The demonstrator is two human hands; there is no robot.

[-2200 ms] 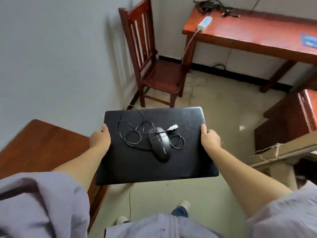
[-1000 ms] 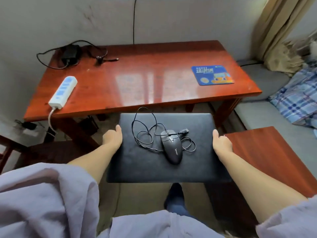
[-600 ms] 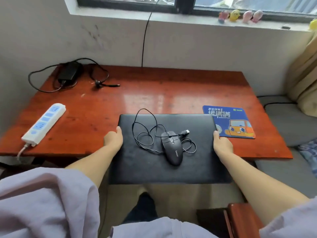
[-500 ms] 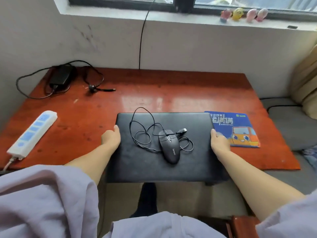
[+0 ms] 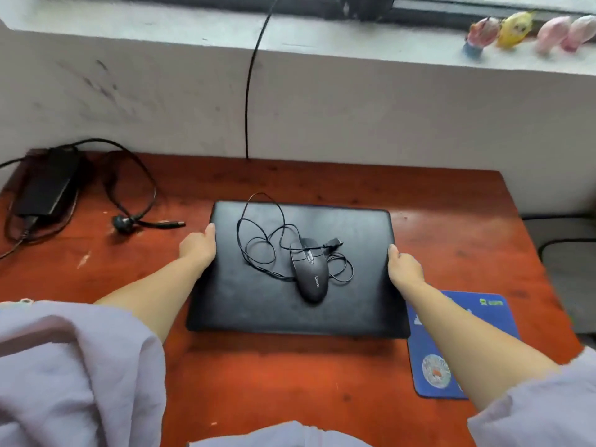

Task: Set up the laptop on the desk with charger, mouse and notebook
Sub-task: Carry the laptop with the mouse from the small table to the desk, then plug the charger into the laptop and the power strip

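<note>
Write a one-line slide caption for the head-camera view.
Both hands, left and right, grip a closed black laptop on the red wooden desk, a black wired mouse on its lid.

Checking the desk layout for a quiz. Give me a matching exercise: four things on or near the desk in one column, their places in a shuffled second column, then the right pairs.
Things:
1. mouse
2. charger
3. mouse pad
4. toy figures

Places:
A. on the window ledge, upper right
B. on the closed laptop's lid
C. back left corner of the desk
D. on the desk to the right of the laptop, partly under the right forearm

Pairs: 1-B, 2-C, 3-D, 4-A
</note>
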